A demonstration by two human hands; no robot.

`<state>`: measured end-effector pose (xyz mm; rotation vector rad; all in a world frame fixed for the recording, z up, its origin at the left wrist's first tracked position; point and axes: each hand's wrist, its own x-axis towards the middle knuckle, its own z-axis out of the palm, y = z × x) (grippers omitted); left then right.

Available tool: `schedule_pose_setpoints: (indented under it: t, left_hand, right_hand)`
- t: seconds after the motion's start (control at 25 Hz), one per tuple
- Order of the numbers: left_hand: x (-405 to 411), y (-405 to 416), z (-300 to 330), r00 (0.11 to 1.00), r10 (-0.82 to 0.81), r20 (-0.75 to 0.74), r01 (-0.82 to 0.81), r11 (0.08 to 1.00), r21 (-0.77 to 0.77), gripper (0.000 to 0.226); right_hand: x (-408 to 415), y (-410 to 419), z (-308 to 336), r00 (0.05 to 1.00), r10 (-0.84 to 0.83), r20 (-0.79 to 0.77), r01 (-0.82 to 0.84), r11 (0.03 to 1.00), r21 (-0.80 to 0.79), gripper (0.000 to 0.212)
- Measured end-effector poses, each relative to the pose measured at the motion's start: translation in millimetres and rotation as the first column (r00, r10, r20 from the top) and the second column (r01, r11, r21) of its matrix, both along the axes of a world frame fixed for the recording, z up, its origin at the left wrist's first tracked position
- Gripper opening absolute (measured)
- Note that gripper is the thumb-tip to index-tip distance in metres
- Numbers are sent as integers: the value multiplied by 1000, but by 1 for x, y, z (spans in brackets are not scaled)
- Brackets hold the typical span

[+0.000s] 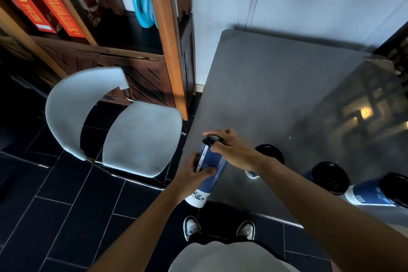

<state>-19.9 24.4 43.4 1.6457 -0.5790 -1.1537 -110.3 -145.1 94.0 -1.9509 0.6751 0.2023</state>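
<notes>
1. Gripping the tilted blue paper cup [220,161] round its middle with the left hand [192,174], fingers and thumb curling about the wall.
2. Clamping the right hand [229,148] on the cup's black lid [212,140], fingertips curling over its rim.
3. Holding the cup at the near left corner of the grey table [276,86], top leaning away.
4. Leaving three other lidded cups [330,178] sitting on the table to the right.
5. Standing just beside a white chair [141,137] on the left.

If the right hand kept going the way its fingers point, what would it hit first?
The right hand holds the black lid of the blue cup. Beyond it lies the white chair, though that seems lower, so the hand might pass above it.
</notes>
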Motion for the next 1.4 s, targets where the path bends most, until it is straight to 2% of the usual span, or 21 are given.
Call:
schedule_pose_setpoints:
  t: [0.08,0.24,0.36,0.48,0.84,0.96,1.04,1.24,1.32,1.4]
  left_hand:
    - [-6,3,6,999,12,-31,-11,999,41,55]
    - [-14,10,17,970,-27,-242,48,995,84,53]
    - [-16,13,24,921,18,-390,49,986,159,56]
    - [-16,13,31,864,14,-504,89,980,180,65]
    - [-16,14,41,780,53,-623,64,984,163,77]
    - [-17,16,44,720,63,-691,45,989,137,83]
    - [-17,16,46,711,64,-701,33,992,123,83]
    - [-17,18,41,764,44,-644,58,989,136,79]
    - [-17,17,34,826,16,-563,51,993,104,67]
    - [-16,16,26,923,-69,-378,99,993,62,53]
  right_hand:
    - [-2,0,1,1000,-7,4,6,996,90,45]
    - [-7,5,2,997,-76,-13,77,972,222,48]
    - [-9,7,3,988,-147,-54,156,941,301,60]
    - [-12,5,6,982,-178,-65,189,902,388,53]
    - [-10,3,8,974,-210,-82,224,854,470,47]
    - [-10,2,3,967,-248,-63,244,822,515,56]
    - [-9,2,1,965,-256,-55,246,816,524,62]
    - [-7,4,4,981,-194,-27,180,842,509,47]
    - [-5,7,12,987,-161,6,137,858,495,42]
    - [-4,11,19,997,-61,49,39,928,369,35]
